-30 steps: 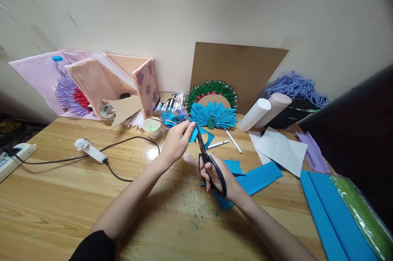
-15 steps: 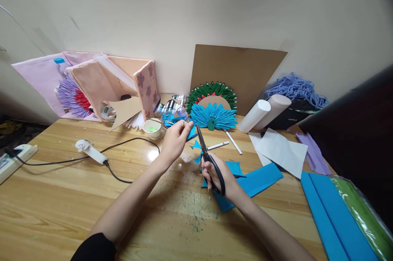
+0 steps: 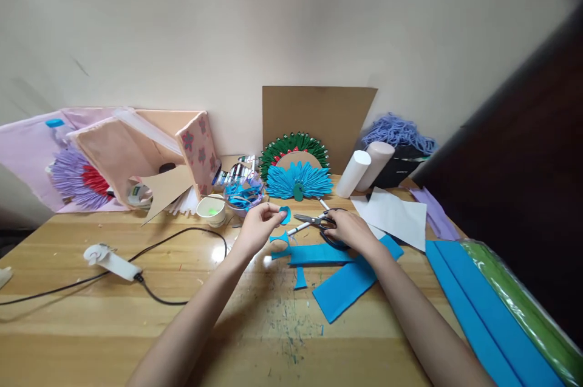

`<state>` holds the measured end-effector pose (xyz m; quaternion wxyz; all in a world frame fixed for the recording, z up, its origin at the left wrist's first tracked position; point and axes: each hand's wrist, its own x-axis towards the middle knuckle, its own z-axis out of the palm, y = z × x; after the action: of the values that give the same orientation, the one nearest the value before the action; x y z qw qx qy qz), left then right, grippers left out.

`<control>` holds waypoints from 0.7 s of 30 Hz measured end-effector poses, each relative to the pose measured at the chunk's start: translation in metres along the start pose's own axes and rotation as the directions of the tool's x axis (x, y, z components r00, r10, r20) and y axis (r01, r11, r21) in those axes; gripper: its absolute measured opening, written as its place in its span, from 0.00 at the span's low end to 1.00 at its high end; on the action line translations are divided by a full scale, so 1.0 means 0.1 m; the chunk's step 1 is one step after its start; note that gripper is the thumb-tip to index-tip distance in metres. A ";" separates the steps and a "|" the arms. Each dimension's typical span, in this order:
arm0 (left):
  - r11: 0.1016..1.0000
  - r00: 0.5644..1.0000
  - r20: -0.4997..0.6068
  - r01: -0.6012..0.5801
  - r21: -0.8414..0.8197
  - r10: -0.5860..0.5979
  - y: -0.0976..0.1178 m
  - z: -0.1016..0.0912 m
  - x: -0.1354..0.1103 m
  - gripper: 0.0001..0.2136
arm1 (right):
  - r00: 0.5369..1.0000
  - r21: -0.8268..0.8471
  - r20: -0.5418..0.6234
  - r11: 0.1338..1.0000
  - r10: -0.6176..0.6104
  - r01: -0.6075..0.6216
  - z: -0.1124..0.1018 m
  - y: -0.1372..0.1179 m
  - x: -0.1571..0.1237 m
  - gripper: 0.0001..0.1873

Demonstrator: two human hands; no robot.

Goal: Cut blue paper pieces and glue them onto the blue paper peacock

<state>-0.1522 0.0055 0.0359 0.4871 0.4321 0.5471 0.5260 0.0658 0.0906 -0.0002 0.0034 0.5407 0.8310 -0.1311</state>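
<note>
My left hand pinches a small rounded blue paper piece above the wooden table. My right hand lies over the black handles of the scissors, which rest on the table with blades pointing left. Blue paper strips and small blue offcuts lie just below both hands. A white pen lies under the scissors' blades.
A blue and green paper peacock stands behind against brown cardboard. A paper cup, a glue gun with cord, white rolls, white paper, folded blue sheets and a green pack surround the hands.
The right hand has lowered the scissors from upright cutting to lying flat on the table. Blue offcuts have dropped to the table; the left hand keeps a small cut piece. The view shifted.
</note>
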 end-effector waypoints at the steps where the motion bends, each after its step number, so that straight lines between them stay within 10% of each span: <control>1: 1.000 1.000 0.008 0.004 -0.002 -0.004 -0.01 0.02 0.00 0.14 | 1.000 0.012 -0.019 1.000 -0.005 0.006 0.01 0.03 0.03 0.17; 7: 1.000 1.000 -0.007 0.025 -0.016 -0.025 -0.12 0.18 -0.03 0.14 | 0.975 0.277 -0.204 0.951 -0.085 0.141 -0.11 -0.11 -0.02 0.09; 12: 0.997 0.994 -0.071 -0.080 -0.019 0.078 -0.12 0.30 -0.13 0.14 | 0.937 0.794 -0.329 0.501 -0.120 0.343 -0.18 -0.51 -0.25 0.15; 21: 0.998 0.998 0.011 -0.059 -0.013 0.059 -0.05 0.36 -0.30 0.15 | 0.869 0.705 -0.471 0.528 -0.151 0.474 -0.24 -0.63 -0.45 0.06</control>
<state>-0.1116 -0.0188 0.0339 0.4773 0.4480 0.5279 0.5411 0.0314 0.0316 0.0428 -0.4133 0.3358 0.7512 -0.3900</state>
